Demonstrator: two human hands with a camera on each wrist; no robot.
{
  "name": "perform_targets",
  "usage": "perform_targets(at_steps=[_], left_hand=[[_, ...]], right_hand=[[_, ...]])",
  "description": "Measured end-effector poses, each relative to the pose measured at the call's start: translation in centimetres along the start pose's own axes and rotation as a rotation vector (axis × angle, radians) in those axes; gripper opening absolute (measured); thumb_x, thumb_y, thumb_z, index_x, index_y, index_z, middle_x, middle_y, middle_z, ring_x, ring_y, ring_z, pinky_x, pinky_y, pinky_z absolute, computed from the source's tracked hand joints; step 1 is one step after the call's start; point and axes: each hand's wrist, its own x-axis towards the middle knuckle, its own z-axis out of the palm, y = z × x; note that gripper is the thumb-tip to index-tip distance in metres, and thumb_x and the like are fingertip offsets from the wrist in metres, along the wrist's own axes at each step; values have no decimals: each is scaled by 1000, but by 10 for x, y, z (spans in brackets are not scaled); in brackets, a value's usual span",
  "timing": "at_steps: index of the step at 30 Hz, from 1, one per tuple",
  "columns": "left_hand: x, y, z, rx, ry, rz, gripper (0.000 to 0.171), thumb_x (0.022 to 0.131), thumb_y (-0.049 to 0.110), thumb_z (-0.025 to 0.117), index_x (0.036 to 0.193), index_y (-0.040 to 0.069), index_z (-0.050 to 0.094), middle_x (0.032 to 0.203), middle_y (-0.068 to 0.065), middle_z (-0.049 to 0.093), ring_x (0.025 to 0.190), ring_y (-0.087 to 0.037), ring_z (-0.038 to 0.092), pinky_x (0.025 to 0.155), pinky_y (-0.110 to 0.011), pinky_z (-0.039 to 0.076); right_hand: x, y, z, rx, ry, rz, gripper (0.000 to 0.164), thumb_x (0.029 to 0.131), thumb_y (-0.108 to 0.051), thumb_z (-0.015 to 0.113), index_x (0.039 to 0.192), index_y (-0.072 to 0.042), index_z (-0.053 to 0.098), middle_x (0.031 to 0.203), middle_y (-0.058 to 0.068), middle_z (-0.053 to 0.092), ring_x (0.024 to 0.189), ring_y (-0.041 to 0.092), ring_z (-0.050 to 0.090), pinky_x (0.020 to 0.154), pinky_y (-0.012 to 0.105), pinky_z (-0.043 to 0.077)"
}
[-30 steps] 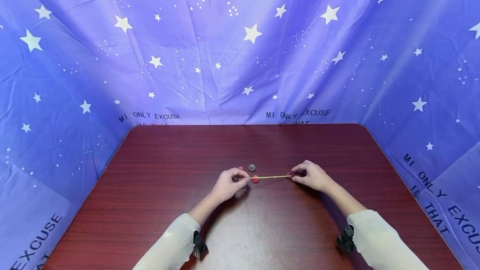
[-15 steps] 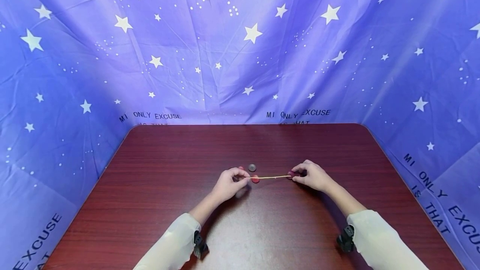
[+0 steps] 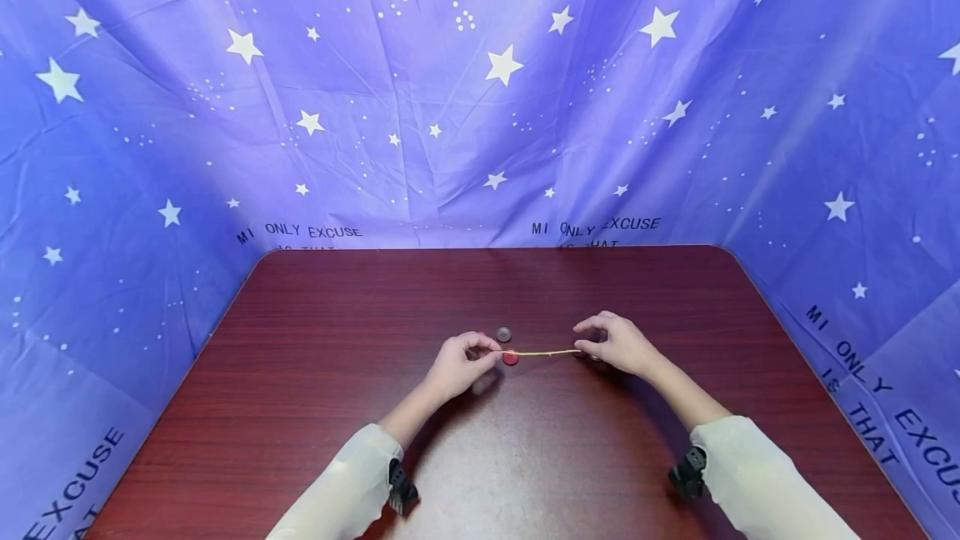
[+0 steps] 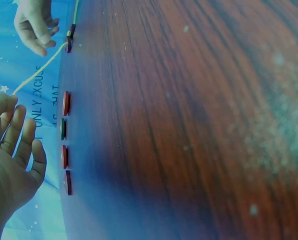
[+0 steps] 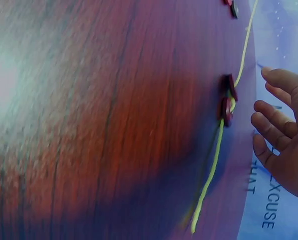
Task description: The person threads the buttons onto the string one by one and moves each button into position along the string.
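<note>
- Left hand: thumb and forefinger pinch one end of a yellow cord, lifted off the table; other fingers loosely bent. Likely a fingertip hold because the cord is so thin, and raised to draw the line out towards the right.
- Right hand: well apart from the left, fingers spread, gripping nothing; just beside the threaded pair, no contact in its own wrist view. Perhaps poised there for access to them.
- Cord: one piece, running from the left pinch to the threaded pair, through them, then on to a loose tail lying on the table. The pair's weight probably anchors that stretch.
- Threaded pair: two dark red buttons, one tilted, the other touching or nearly so, cord visible at its face.
- Loose buttons near the left hand: four in the left wrist view, three reddish (one, another, a third) and one dark. Lying flat, seemingly grouped for easy reach.
- Count: two hands, one cord, six buttons.
- Outward: one dark red-brown table; starry blue-violet cloth behind and at the sides.
</note>
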Motion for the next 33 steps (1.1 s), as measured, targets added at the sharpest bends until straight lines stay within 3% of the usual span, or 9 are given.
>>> perform_targets(at_steps=[12, 19, 28, 33], left_hand=[[0, 3, -1, 8, -6, -12, 7, 83, 11, 69, 88, 6, 70, 80, -7, 66, 65, -2, 53, 60, -16, 45], [1, 5, 2, 16, 16, -26, 8, 82, 8, 70, 88, 3, 70, 81, -11, 66, 64, -7, 52, 58, -16, 44], [-6, 39, -6, 25, -30, -1, 10, 83, 1, 66, 90, -6, 67, 81, -16, 66, 64, -12, 54, 58, -15, 44], [-8, 44, -6, 17, -28, 5, 9, 83, 1, 66, 89, -5, 67, 82, -18, 67, 64, -15, 55, 57, -15, 44]], right_hand=[[8, -25, 9, 12, 39, -80, 26, 80, -18, 73, 102, -6, 69, 86, 2, 64, 73, 9, 53, 64, 22, 44], [11, -36, 15, 43, 35, -111, 26, 80, -19, 73, 102, -6, 70, 86, 1, 64, 73, 9, 53, 64, 21, 44], [14, -48, 26, 72, 9, -134, 25, 80, -19, 73, 102, -7, 70, 86, -1, 64, 72, 6, 53, 64, 21, 45], [14, -54, 34, 78, -12, -133, 25, 81, -21, 72, 102, -8, 70, 86, -3, 64, 74, 6, 54, 66, 20, 45]])
